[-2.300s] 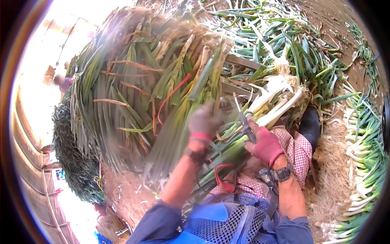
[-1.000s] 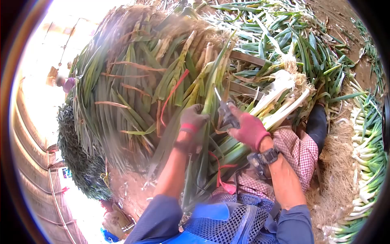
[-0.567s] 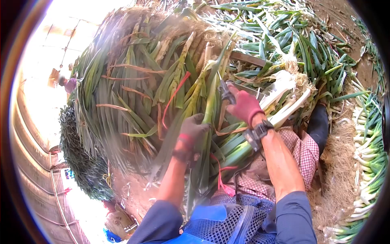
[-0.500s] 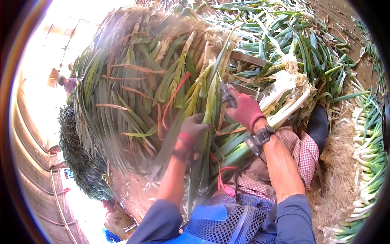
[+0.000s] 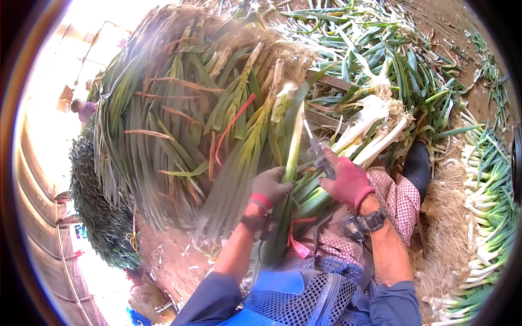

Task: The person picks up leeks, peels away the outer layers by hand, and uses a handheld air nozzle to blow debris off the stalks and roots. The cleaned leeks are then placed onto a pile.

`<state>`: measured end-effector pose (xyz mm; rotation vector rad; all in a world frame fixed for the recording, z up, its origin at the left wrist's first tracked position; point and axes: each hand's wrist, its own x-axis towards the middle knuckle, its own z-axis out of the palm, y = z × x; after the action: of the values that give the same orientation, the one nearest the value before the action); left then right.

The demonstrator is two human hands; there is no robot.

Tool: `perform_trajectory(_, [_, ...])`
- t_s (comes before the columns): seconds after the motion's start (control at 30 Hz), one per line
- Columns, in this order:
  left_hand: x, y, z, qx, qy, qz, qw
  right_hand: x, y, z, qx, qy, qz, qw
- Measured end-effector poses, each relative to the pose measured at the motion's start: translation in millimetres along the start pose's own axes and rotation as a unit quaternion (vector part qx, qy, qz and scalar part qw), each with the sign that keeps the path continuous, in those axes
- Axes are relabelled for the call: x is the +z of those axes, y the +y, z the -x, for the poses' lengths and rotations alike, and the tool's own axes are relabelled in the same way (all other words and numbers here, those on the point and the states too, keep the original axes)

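Note:
My left hand (image 5: 270,186), in a grey glove with a red cuff, grips the green stalk of a leek (image 5: 294,142) that stands up from a bundle lying across my lap. My right hand (image 5: 348,179), in a dark red glove, holds a small knife (image 5: 315,145) with its blade pointing up beside that stalk. The bundle of leeks (image 5: 348,136) has white stems and roots toward the upper right. A red tie (image 5: 296,239) hangs from the bundle near my wrist.
A big heap of bundled leeks (image 5: 179,108) with a red string fills the left and centre. Loose green leaves (image 5: 391,60) lie behind. Trimmed leeks (image 5: 489,206) line the right edge beside a pile of cut roots (image 5: 446,233). A distant person (image 5: 81,108) stands at far left.
My right hand with the knife has dropped from high on the stalk back toward my lap. My left hand has slid a little lower and rightward along the leek.

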<state>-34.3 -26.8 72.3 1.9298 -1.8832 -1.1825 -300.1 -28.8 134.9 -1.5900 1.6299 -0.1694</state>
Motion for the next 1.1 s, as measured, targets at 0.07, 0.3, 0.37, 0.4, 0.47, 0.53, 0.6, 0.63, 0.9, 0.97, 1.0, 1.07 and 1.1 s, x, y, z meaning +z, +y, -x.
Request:
perform_trajectory(0.07, [1.5,6.1,2.5,0.002,-0.019,-0.005,1.000,2.4,2.0,1.7,-0.029,-0.009,0.016,0.999])
perform_trajectory(0.3, [32.7,53.2,-3.0,0.101,-0.071,0.040,0.992,-11.9,9.6,-0.3,-0.004,0.019,0.016,1.000])
perform_trajectory(0.37, [25.7,85.4,-8.8,0.125,-0.078,-0.113,0.983,-15.2,20.1,0.7,-0.005,0.027,-0.004,1.000])
perform_trajectory(0.4, [26.0,84.3,-13.3,0.135,-0.095,-0.104,0.981,-16.6,26.4,0.3,-0.007,0.036,-0.026,0.999])
perform_trajectory(0.47, [17.5,85.7,-13.7,0.124,-0.114,-0.099,0.981,-15.1,34.2,1.5,-0.044,0.026,-0.020,0.998])
perform_trajectory(0.53, [13.9,66.5,-19.1,0.102,-0.135,-0.004,0.986,-7.5,32.9,4.7,-0.042,0.033,-0.015,0.998])
perform_trajectory(0.6, [-7.6,48.2,-28.6,0.075,-0.093,0.036,0.992,-2.7,30.1,1.1,-0.008,0.033,-0.027,0.999])
perform_trajectory(0.63, [-19.5,36.6,-38.4,0.106,-0.024,0.011,0.994,-1.6,26.0,1.2,-0.010,0.032,-0.028,0.999])
perform_trajectory(0.9, [-67.3,-7.3,-73.6,0.024,0.270,-0.289,0.918,23.3,-33.0,-8.6,-0.071,-0.050,-0.044,0.995])
perform_trajectory(0.97, [-65.2,-9.5,-77.4,0.010,0.257,-0.281,0.925,34.5,-41.6,-14.8,-0.125,-0.046,-0.048,0.990])
perform_trajectory(1.0, [-65.4,-11.7,-79.3,0.010,0.255,-0.282,0.925,37.5,-49.3,-11.3,-0.129,-0.073,-0.061,0.987])
perform_trajectory(1.07, [-66.3,-13.4,-82.3,-0.011,0.252,-0.262,0.932,38.0,-65.3,-16.0,-0.093,-0.085,-0.048,0.991])
perform_trajectory(1.1, [-67.1,-13.9,-82.4,-0.013,0.252,-0.261,0.932,38.1,-69.3,-19.3,-0.060,-0.097,-0.035,0.993])
